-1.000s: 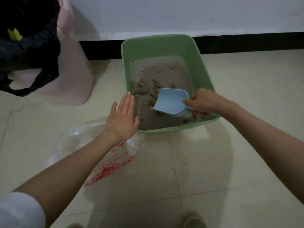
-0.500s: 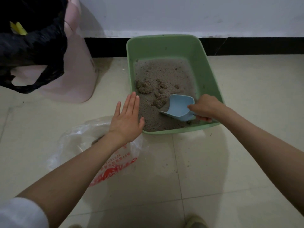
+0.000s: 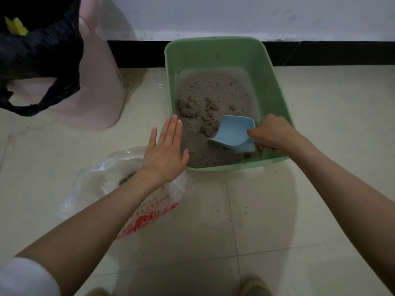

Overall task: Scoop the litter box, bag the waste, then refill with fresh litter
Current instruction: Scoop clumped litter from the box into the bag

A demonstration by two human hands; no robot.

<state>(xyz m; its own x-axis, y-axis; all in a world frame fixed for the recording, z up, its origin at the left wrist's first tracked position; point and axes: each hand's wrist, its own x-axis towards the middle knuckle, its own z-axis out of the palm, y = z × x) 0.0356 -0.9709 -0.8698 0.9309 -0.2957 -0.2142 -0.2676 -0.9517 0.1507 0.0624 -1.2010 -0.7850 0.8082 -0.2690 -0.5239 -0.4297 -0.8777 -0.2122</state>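
Nearest the camera, on the pale tiled floor (image 3: 267,221), lies a crumpled clear plastic bag with red print (image 3: 147,212); its mouth faces the box and a small dark patch of litter shows inside it. The bag lies slack with nothing propping its mouth wide, so a loaded scoop tipped toward it could spill over the edge onto the tiles.

Just beyond, the left hand (image 3: 164,152) is flat with straight fingers, grasping nothing, at the near left corner of the green rectangular plastic litter box (image 3: 275,97); whether it presses on the rim or hovers over it I cannot tell. The right hand (image 3: 271,133) is clenched around the handle of the light blue plastic scoop (image 3: 234,133), whose blade is dug into the grey-brown granular litter (image 3: 213,90) at the near right of the box. Darker clumps (image 3: 190,106) sit just beyond the scoop's mouth, toward the left. If the scoop is driven too hard, a clump could crumble and scatter back into the clean grains, or the box could slide if the left hand is not bracing it.

Farther off at the left stands a pale pink plastic bin (image 3: 98,82) lined with a black bag (image 3: 40,50); a yellow scrap shows in it.
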